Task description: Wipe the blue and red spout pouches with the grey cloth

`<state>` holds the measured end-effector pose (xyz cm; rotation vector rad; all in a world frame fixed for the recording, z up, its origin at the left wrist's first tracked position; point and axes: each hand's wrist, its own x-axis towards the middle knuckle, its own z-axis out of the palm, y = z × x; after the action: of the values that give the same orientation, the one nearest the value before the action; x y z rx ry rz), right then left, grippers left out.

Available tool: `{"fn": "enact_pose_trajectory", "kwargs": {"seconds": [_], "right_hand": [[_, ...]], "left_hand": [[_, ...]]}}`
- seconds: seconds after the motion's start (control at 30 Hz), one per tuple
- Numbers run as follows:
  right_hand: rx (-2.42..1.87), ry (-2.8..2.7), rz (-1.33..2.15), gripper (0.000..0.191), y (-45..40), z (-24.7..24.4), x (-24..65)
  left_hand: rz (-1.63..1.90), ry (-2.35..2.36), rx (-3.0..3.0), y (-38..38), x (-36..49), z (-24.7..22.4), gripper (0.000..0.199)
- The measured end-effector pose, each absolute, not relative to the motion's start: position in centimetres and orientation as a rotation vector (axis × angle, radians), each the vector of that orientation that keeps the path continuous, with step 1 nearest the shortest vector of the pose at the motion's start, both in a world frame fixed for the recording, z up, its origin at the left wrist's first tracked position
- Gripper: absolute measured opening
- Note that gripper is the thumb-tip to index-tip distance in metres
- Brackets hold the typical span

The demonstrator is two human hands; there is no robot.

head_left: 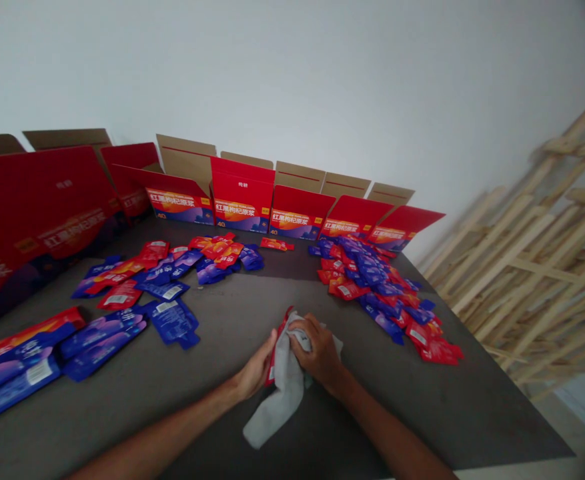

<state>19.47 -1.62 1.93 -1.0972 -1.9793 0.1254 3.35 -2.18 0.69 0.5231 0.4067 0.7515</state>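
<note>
Over the front middle of the dark table, my left hand (258, 368) grips a red pouch (271, 371) by its left side. A grey-white cloth (285, 383) is bunched in my right hand (318, 350), whose fingers press it against the pouch. The cloth covers most of the pouch, and one end hangs down toward me. To the right lies a long heap of red and blue pouches (379, 287). More loose blue and red pouches (167, 273) are spread to the left, with several larger ones (105, 333) at the front left.
Open red cardboard boxes (242, 200) stand in a row along the back, against the pale wall. A larger red carton (47, 220) takes up the left side. Wooden pallets (537, 267) lean beyond the right edge of the table (232, 413). One red pouch (276, 245) lies before the boxes.
</note>
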Motion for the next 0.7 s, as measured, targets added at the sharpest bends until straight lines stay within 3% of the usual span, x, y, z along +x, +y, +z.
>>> {"fn": "enact_pose_trajectory", "kwargs": {"seconds": [0.5, 0.7], "right_hand": [[-0.857, -2.364, 0.117, 0.018, -1.92, 1.83, 19.05], [-1.077, -2.109, 0.108, 0.015, -1.9, 2.2, 19.32]], "left_hand": [[0.742, 0.385, 0.384, -1.45, 3.3, 1.72, 0.058], [0.697, 0.537, 0.458, -1.73, 3.31, 1.7, 0.052]]}}
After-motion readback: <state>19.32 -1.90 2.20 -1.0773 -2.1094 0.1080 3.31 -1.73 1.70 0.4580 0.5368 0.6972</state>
